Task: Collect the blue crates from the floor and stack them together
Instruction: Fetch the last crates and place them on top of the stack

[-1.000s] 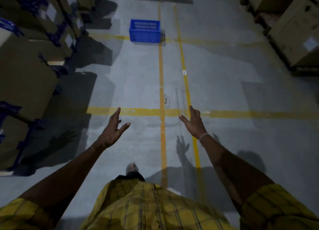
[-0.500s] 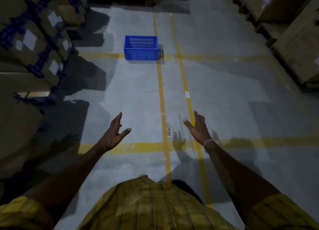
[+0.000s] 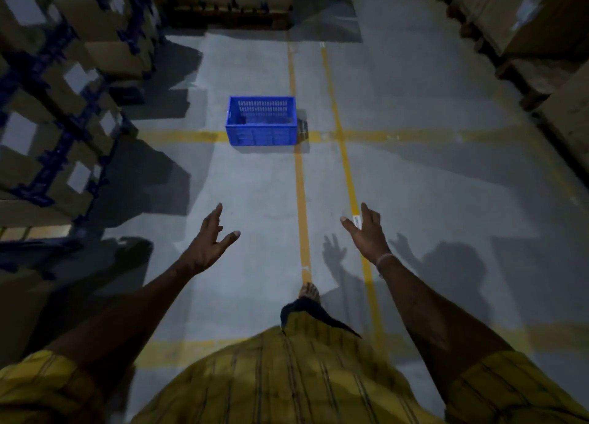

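One blue plastic crate point(image 3: 260, 121) with slotted walls stands upright and empty on the grey floor ahead, across a yellow line. My left hand point(image 3: 208, 243) is stretched forward, fingers apart, holding nothing. My right hand point(image 3: 366, 232), a band on its wrist, is also held out open and empty. Both hands are well short of the crate, one to each side of its line.
Stacked cardboard boxes on blue racks point(image 3: 60, 130) line the left side. More boxes on pallets point(image 3: 526, 41) stand at the right and at the far end point(image 3: 229, 0). Yellow lines point(image 3: 299, 200) run along the aisle floor. My foot point(image 3: 308, 291) shows below.
I have walked forward along the aisle: the crate is nearer and lower in view. Both hands stay held out and open.
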